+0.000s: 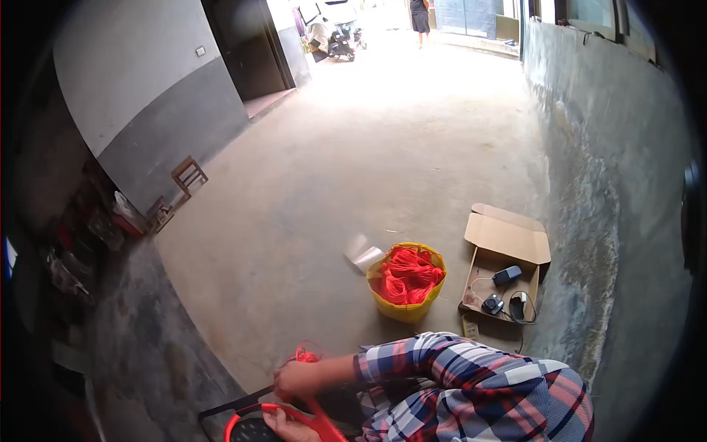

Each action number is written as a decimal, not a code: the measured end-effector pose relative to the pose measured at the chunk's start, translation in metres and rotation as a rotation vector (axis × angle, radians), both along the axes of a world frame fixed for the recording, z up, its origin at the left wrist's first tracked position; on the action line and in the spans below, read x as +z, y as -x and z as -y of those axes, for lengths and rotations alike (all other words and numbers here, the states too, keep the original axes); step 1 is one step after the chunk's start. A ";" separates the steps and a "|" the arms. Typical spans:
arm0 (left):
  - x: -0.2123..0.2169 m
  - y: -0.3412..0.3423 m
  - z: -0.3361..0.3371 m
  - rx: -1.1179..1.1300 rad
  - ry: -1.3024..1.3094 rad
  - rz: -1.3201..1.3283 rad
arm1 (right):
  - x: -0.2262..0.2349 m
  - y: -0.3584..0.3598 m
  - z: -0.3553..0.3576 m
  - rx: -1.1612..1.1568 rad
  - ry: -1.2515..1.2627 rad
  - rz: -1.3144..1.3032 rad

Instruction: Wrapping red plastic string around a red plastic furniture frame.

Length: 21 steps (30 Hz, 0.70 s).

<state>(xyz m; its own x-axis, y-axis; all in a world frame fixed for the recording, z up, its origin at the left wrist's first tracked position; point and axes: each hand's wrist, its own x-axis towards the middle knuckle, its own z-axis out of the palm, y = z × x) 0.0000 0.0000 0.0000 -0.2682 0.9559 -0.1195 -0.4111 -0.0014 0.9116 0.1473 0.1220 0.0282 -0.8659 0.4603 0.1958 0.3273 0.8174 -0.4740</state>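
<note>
My right hand (294,379) reaches across from the plaid sleeve at the lower right, its fingers closed on red cord (306,355) that loops out above the knuckles. Below it my left hand (293,429) rests at the lower edge, thumb and fingers around the curved red rim (234,421) of a black, perforated round thing. The frame's lower edge cuts off most of that thing. Beside it runs a thin black bar (228,405). Ahead stands a yellow bucket-like container (405,312) filled with bundles of red cord (409,272).
An open cardboard box (508,236) with small black devices and cables sits by the right wall. A pale sheet (364,255) lies near the yellow container. A small wooden chair (190,177) stands at the left wall. A person (420,18) and a scooter (342,43) are far off.
</note>
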 end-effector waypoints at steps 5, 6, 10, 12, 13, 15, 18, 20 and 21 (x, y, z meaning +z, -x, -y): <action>0.012 -0.033 0.001 0.154 0.141 0.122 | -0.010 -0.015 0.015 -0.028 0.015 -0.077; 0.014 -0.032 0.004 0.150 0.143 0.120 | 0.000 -0.025 0.024 -0.032 0.016 -0.078; 0.017 -0.007 -0.010 -0.030 0.275 0.229 | 0.018 -0.044 0.029 -0.374 0.054 -0.711; 0.013 -0.008 -0.009 -0.073 0.268 0.256 | -0.002 -0.058 0.031 -0.503 0.191 -0.727; 0.009 -0.007 -0.009 -0.089 0.269 0.277 | -0.010 -0.063 0.036 -0.506 0.193 -0.719; 0.004 -0.006 -0.008 -0.108 0.268 0.300 | -0.018 -0.072 0.044 -0.572 0.293 -0.596; 0.009 -0.006 -0.009 -0.111 0.242 0.345 | -0.014 -0.074 0.051 -0.605 0.286 -0.708; 0.017 -0.008 -0.010 -0.125 0.254 0.368 | -0.009 -0.076 0.051 -0.621 0.316 -0.726; 0.016 -0.008 -0.010 -0.127 0.253 0.366 | -0.008 -0.077 0.051 -0.636 0.348 -0.743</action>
<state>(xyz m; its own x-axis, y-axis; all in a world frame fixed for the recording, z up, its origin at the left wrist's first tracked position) 0.0075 0.0098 0.0163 -0.0479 0.9069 -0.4185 -0.6885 0.2736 0.6717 0.2242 0.0709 0.0197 -0.1586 0.9232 0.3500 0.1788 0.3755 -0.9094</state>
